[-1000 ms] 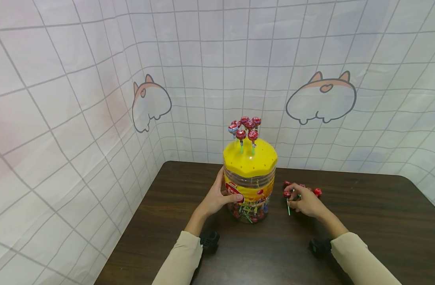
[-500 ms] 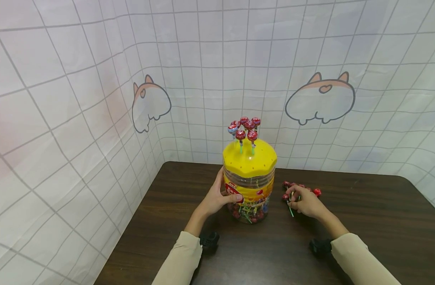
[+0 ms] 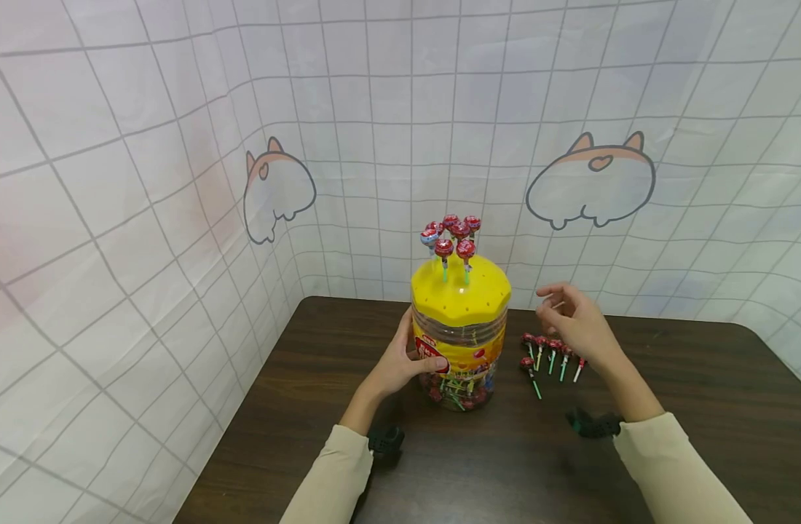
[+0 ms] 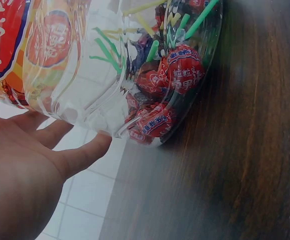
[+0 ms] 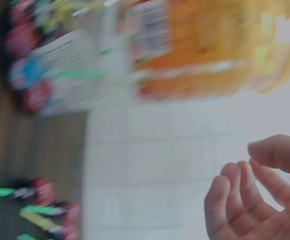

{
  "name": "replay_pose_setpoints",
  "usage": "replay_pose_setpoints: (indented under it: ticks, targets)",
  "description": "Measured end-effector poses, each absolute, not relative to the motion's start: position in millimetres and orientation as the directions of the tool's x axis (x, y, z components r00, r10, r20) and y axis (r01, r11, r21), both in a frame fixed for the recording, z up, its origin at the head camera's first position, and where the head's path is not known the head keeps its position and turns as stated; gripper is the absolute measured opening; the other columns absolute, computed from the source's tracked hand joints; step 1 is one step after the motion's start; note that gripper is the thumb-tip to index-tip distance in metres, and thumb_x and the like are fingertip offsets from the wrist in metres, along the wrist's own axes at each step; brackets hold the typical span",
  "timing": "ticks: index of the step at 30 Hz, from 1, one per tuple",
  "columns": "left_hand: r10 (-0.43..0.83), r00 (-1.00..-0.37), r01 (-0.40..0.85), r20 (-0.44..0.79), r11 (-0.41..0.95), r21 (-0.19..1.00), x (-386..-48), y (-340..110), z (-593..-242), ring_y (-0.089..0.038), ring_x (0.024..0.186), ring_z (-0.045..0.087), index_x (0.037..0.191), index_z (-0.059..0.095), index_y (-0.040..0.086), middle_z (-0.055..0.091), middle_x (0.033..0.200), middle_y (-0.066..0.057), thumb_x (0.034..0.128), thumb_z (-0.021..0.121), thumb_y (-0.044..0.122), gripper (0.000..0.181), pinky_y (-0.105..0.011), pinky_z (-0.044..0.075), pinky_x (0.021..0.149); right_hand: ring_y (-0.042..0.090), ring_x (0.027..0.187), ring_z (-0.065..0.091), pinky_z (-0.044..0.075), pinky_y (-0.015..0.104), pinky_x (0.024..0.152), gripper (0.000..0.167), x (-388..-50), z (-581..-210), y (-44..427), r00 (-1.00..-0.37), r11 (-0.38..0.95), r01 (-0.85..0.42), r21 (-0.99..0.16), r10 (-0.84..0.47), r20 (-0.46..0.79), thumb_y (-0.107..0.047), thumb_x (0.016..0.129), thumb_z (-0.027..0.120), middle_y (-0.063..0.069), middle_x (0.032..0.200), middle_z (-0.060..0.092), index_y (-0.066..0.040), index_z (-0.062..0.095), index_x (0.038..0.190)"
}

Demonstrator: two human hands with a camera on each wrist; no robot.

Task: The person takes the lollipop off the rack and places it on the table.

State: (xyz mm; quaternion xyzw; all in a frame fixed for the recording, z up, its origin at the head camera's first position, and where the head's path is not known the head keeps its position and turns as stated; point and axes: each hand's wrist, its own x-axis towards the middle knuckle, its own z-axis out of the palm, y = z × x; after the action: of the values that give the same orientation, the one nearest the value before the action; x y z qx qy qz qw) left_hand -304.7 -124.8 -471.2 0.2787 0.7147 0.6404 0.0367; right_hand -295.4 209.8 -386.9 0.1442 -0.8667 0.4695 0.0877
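A clear plastic jar [image 3: 459, 349] with a yellow lid [image 3: 462, 295] stands upright on the table, with lollipops inside. Several red-wrapped lollipops [image 3: 465, 249] and a blue-and-red one [image 3: 429, 236] stick up from the lid. My left hand [image 3: 397, 364] grips the jar's left side, thumb across the label; in the left wrist view its fingers [image 4: 87, 152] lie along the clear wall. Raised to the right of the jar, my right hand [image 3: 580, 324] has loosely bent fingers and no visible load. Below it, several lollipops [image 3: 553, 346] lie in a row, with a single lollipop [image 3: 530, 375] nearer me.
The dark wooden table [image 3: 479, 473] extends to both sides of the jar. Behind and left of it hangs a white grid-patterned cloth [image 3: 387, 145] with cartoon animal prints. Each wrist wears a black device [image 3: 593, 423].
My right hand has let go of the single lollipop and risen above the row, uncovering it. That lollipop's stick has swung a little to the right. The left hand and jar stay put.
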Motion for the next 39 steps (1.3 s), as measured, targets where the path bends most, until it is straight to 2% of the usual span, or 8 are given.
replay_pose_setpoints:
  ticks: [4, 10, 16, 19, 25, 29, 34, 39]
  targets:
    - [0.446, -0.843, 0.349, 0.302, 0.025, 0.937, -305.1, -125.3, -471.3, -0.025, 0.139, 0.045, 0.160, 0.007, 0.047, 0.036, 0.158, 0.000, 0.0842, 0.080, 0.054, 0.106, -0.057, 0.047, 0.110, 0.019, 0.087, 0.064, 0.058, 0.022, 0.073, 0.032, -287.5, -359.3, 193.4, -0.913, 0.469, -0.404, -0.785, -0.149, 0.380, -0.026, 0.105, 0.059, 0.010, 0.106, 0.062, -0.008, 0.058, 0.131]
    - [0.449, -0.841, 0.351, 0.301, 0.029, 0.936, -305.1, -125.4, -471.4, -0.026, 0.139, 0.044, 0.161, 0.006, 0.046, 0.035, 0.159, -0.001, 0.0846, 0.080, 0.054, 0.107, -0.057, 0.047, 0.110, 0.013, 0.087, 0.063, 0.057, 0.019, 0.074, 0.026, -276.4, -331.7, 165.5, -0.847, 0.368, -0.527, -0.766, -0.157, 0.507, -0.019, 0.102, 0.063, 0.003, 0.101, 0.062, -0.005, 0.061, 0.124]
    - [0.448, -0.841, 0.351, 0.303, 0.026, 0.936, -304.6, -125.3, -470.4, -0.025, 0.140, 0.043, 0.161, 0.006, 0.047, 0.034, 0.160, 0.001, 0.0827, 0.080, 0.058, 0.108, -0.057, 0.046, 0.110, 0.010, 0.095, 0.063, 0.055, 0.017, 0.079, 0.029, -273.0, -310.2, 139.1, -0.778, 0.322, -0.625, -0.711, -0.190, 0.598, -0.011, 0.100, 0.065, 0.008, 0.106, 0.065, -0.003, 0.060, 0.128]
    - [0.448, -0.842, 0.350, 0.301, 0.027, 0.936, -305.0, -125.3, -470.5, -0.025, 0.141, 0.042, 0.160, 0.007, 0.048, 0.034, 0.160, 0.002, 0.0819, 0.080, 0.059, 0.108, -0.057, 0.046, 0.111, 0.013, 0.098, 0.064, 0.055, 0.017, 0.082, 0.034, -274.7, -301.7, 127.3, -0.759, 0.322, -0.650, -0.689, -0.219, 0.614, -0.009, 0.099, 0.065, 0.012, 0.110, 0.067, -0.005, 0.059, 0.132]
    - [0.451, -0.840, 0.351, 0.302, 0.028, 0.936, -305.8, -125.1, -471.7, -0.024, 0.142, 0.041, 0.160, 0.008, 0.049, 0.034, 0.160, 0.003, 0.0828, 0.080, 0.058, 0.106, -0.058, 0.045, 0.111, 0.025, 0.099, 0.067, 0.056, 0.020, 0.083, 0.040, -278.4, -293.8, 110.5, -0.756, 0.348, -0.653, -0.673, -0.256, 0.602, -0.006, 0.096, 0.068, 0.014, 0.116, 0.067, -0.009, 0.059, 0.135]
    - [0.450, -0.839, 0.355, 0.305, 0.029, 0.934, -305.7, -125.3, -471.6, -0.025, 0.142, 0.042, 0.160, 0.007, 0.048, 0.034, 0.160, 0.002, 0.0835, 0.079, 0.059, 0.106, -0.058, 0.046, 0.111, 0.028, 0.098, 0.069, 0.055, 0.021, 0.082, 0.040, -280.2, -293.7, 104.8, -0.759, 0.365, -0.649, -0.668, -0.255, 0.599, -0.006, 0.095, 0.069, 0.014, 0.115, 0.066, -0.010, 0.060, 0.134]
    - [0.447, -0.845, 0.344, 0.294, 0.033, 0.938, -304.9, -125.4, -471.1, -0.024, 0.142, 0.041, 0.160, 0.007, 0.048, 0.034, 0.160, 0.003, 0.0838, 0.079, 0.057, 0.106, -0.058, 0.045, 0.112, 0.027, 0.096, 0.069, 0.056, 0.019, 0.080, 0.038, -280.2, -294.7, 102.0, -0.762, 0.358, -0.646, -0.675, -0.237, 0.603, -0.006, 0.096, 0.068, 0.015, 0.110, 0.068, -0.011, 0.061, 0.133]
    - [0.444, -0.848, 0.345, 0.291, 0.043, 0.938, -304.9, -125.5, -472.0, -0.026, 0.142, 0.043, 0.160, 0.007, 0.048, 0.035, 0.160, 0.001, 0.0838, 0.079, 0.057, 0.105, -0.060, 0.044, 0.112, 0.023, 0.088, 0.068, 0.058, 0.018, 0.076, 0.039, -280.8, -294.1, 100.7, -0.758, 0.295, -0.650, -0.700, -0.192, 0.623, -0.004, 0.096, 0.067, 0.015, 0.107, 0.067, -0.011, 0.061, 0.133]
